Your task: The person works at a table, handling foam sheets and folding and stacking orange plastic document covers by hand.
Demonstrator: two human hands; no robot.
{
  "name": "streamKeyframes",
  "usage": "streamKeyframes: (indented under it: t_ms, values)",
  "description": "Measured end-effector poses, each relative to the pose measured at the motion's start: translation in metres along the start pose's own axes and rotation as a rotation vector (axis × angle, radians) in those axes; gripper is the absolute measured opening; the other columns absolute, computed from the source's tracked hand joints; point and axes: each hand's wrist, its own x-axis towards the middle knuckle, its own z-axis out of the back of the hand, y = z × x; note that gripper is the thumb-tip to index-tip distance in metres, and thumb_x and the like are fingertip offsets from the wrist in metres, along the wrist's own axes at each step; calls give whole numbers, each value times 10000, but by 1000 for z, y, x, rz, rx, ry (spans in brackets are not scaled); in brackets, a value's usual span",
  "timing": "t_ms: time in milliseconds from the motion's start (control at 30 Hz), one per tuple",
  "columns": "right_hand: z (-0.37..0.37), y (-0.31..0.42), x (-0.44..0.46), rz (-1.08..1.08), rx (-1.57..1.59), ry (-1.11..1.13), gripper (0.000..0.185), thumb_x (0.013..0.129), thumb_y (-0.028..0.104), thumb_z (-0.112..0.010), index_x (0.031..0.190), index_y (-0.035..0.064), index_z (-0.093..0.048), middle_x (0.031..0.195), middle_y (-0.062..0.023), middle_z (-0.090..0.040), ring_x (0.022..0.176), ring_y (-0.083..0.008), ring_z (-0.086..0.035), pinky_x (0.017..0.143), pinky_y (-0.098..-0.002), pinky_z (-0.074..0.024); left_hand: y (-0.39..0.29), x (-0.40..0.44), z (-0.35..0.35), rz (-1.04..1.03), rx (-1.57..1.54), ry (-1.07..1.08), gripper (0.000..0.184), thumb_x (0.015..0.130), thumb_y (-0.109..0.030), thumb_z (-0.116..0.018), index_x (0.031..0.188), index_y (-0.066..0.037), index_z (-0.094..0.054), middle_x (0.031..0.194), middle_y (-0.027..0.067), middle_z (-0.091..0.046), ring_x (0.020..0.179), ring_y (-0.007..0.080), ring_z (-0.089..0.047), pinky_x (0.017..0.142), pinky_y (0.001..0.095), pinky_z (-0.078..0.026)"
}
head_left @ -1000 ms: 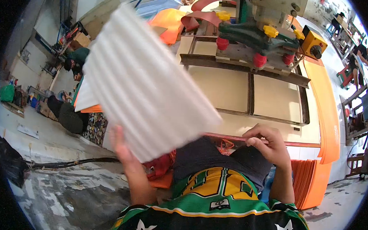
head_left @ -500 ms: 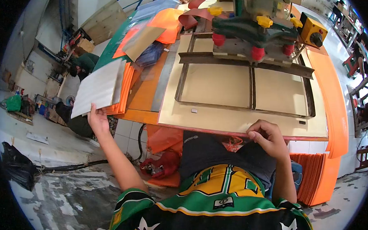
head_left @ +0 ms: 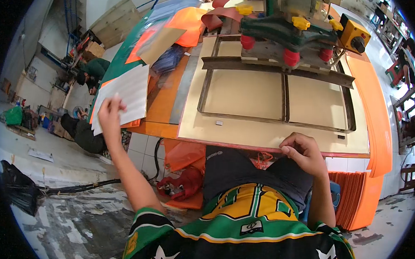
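White sheets (head_left: 131, 90) lie on top of a stack of orange sheets (head_left: 134, 123) at the table's left edge. Over the near-left part of the white sheets is my left hand (head_left: 110, 116), its fingers loosely bent and apart, somewhat blurred, gripping nothing I can see. My right hand (head_left: 304, 154) rests at the front edge of the cream board (head_left: 244, 135), fingers curled in, with nothing visible in them. On that board lies a metal cutting frame (head_left: 284, 100) with a middle divider, under the green press head (head_left: 290, 33).
A metal bar (head_left: 279, 72) crosses the cutting frame. The yellow switch box (head_left: 355, 36) sits right of the press. Plastic and orange sheets (head_left: 189, 27) lie at the back left. Orange sheets (head_left: 345, 198) are stacked low on the right. A person (head_left: 93, 73) crouches at left.
My left hand has moved up and inward, off the edge of the white sheets. The white sheets, raised before, now lie flatter on the stack. My right hand has hardly moved.
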Motion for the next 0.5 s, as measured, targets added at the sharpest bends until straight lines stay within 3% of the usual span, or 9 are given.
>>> streamKeyframes:
  t_ms: [67,133,200,267,300,367,500]
  values:
    - [-2,2,0,12,17,-13,136,935,130,-656,942,-4,-636,796,-17,-651,738,-57,-602,645,-227,-486,-9,28,-39,-25,67,122,264,940,-263,-640,984,-3,-655,867,34,-656,783,86,-603,696,258,-475]
    - [-3,3,-1,21,33,-31,130,933,124,-657,941,-4,-636,796,-16,-650,736,-55,-602,641,-225,-484,-10,58,-85,-349,187,245,303,923,-290,-657,1022,-4,-672,1016,85,-654,979,159,-612,879,316,-475]
    - [-5,4,-1,45,-5,-69,118,933,113,-651,937,-4,-637,796,-28,-654,719,-66,-616,622,-229,-485,-10,91,-124,-527,376,402,321,895,-309,-681,1074,-42,-692,1240,160,-592,1187,278,-546,1047,382,-392]
    - [-6,10,-1,59,-39,-78,113,932,108,-650,932,-4,-638,790,-36,-653,709,-74,-624,613,-231,-486,24,130,-165,-610,509,364,430,854,-417,-701,1149,-104,-700,1452,222,-437,1359,389,-384,1095,476,-335]
    - [-6,12,-1,73,-71,-83,108,930,103,-648,926,-5,-639,785,-44,-653,700,-83,-632,604,-234,-487,32,144,-182,-614,507,364,430,854,-417,-701,1149,-104,-700,1452,222,-437,1359,389,-384,1095,476,-335]
    - [-5,8,-1,89,-90,-93,108,930,101,-647,920,-6,-639,783,-49,-652,695,-91,-638,600,-233,-488,40,165,-207,-468,761,397,582,814,-534,-693,1250,-150,-663,1529,226,-328,1446,410,-229,1136,546,-251]
    - [-5,9,-3,89,-90,-109,105,923,97,-647,909,-7,-641,764,-58,-638,691,-100,-640,600,-241,-487,38,173,-243,-288,902,368,712,793,-579,-686,1344,-140,-588,1518,244,-336,1455,403,-202,1133,584,-224]
